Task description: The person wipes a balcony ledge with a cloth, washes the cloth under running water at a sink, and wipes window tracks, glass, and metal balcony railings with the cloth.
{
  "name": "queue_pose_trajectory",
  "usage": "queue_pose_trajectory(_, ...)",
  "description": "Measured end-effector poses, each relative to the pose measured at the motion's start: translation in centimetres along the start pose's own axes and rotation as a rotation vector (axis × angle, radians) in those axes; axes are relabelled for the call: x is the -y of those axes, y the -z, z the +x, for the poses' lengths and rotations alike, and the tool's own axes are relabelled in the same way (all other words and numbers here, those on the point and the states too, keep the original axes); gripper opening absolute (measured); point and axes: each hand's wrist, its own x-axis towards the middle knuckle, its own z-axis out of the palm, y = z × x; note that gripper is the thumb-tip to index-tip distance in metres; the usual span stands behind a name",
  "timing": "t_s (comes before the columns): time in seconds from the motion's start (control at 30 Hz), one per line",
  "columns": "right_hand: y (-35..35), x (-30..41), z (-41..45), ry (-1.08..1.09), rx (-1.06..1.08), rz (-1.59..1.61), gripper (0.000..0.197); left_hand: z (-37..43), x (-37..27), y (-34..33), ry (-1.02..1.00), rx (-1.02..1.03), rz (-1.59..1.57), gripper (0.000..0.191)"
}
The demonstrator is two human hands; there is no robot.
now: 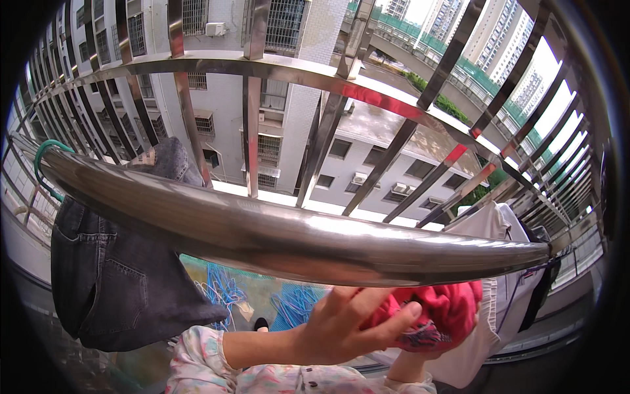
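Observation:
A bunched red garment [443,315] with a dark print is just under the right part of a thick steel rail [295,239]. My left hand [344,322] reaches across to it from the left, its thumb and fingers at the cloth's near left side; whether they pinch it cannot be told. My right hand [475,320] is mostly hidden behind the cloth, which it holds from below and from the right. Dark denim trousers [118,280] hang at the left, below the rail. Light-coloured clothes [512,295] hang at the right, behind the red cloth.
Metal guard bars [251,133] stand beyond the rail, with buildings outside. A green cord or hook [42,162] loops round the rail's left end. Tangled blue cords [221,290] lie below on a greenish surface, near a dark shoe [261,324].

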Motion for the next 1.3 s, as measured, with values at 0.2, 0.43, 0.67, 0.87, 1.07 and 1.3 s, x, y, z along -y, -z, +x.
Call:
queue_pose_trajectory(0.2, -1.3, 0.7, 3.7, 0.396, 0.203, -0.432, 0.045, 8.0, -2.6, -0.6, -0.542, -0.373, 0.237, 0.023)
queue_pose_trajectory(0.43, -4.5, 2.3, 4.8, 0.537, 0.387, -0.444, 0.047, 11.3, 0.8, 5.8, -0.539, -0.539, 0.63, 0.023)
queue_pose_trajectory(0.67, -12.9, 7.1, 5.9, 0.671, 0.586, -0.24, 0.05, 7.6, -0.5, 16.1, -0.275, -0.56, 0.929, 0.029)
queue_pose_trajectory(0.87, -15.5, 6.7, 6.2, 0.732, 0.668, -0.303, 0.052, -2.1, 0.1, 23.0, 0.309, -0.53, 1.087, 0.073)
queue_pose_trajectory(1.07, -15.1, 7.3, 7.4, 0.754, 0.694, -0.293, 0.054, -4.3, -0.8, 27.4, 0.631, -0.447, 1.11, 0.063)
queue_pose_trajectory(1.3, -11.0, 7.2, 10.0, 0.69, 0.694, -0.321, 0.057, -4.5, -0.8, 28.7, 0.643, -0.509, 0.962, 0.045)
